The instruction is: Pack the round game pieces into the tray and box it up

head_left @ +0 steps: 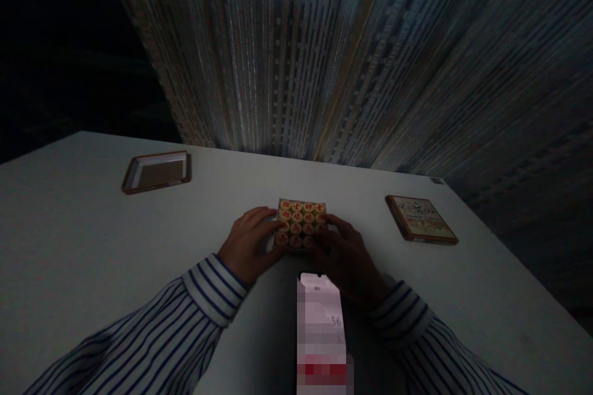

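Table (69, 240), pale and wide, mostly bare; dim patterned wall (324, 42) behind its far edge. Striped sleeves (152, 333) at the near side. Left hand (245, 246) and right hand (347, 259) flank the block of round game pieces (300, 222) at table centre, fingers pressed flat to its two sides, clamping it between them. Pieces packed in a tight square, red marks up; looks gathered, outside any container. Brown tray (157, 172) far left, empty; picture-topped box (420, 219) right, both well apart. Open room all round; blurred card (320, 327) hangs near.
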Motion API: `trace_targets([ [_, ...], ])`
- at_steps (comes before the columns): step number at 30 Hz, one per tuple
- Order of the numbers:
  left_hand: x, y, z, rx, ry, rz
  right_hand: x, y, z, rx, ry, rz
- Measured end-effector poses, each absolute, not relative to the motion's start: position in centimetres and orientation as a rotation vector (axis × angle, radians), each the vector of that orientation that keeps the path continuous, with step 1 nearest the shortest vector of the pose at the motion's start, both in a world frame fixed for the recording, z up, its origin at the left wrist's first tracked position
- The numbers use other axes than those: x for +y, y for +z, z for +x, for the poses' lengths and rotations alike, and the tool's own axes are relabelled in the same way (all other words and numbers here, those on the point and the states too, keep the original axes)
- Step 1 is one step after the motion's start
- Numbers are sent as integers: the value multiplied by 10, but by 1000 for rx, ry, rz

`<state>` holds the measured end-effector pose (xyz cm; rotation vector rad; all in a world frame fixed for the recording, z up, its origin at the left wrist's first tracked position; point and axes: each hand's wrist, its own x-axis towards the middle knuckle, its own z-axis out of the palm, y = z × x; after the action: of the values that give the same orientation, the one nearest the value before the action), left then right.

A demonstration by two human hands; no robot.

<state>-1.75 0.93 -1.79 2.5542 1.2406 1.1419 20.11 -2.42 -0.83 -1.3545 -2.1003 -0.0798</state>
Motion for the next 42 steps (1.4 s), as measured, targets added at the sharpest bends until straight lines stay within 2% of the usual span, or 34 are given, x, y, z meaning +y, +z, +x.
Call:
trace_targets([
  [18, 12, -21, -18, 1336, 1019, 2563, -14, -17, 220, -1983, 95, -1480],
  [42, 12, -23, -19, 1329, 1055, 2546, -14, -16, 218, -1971, 95, -1473],
])
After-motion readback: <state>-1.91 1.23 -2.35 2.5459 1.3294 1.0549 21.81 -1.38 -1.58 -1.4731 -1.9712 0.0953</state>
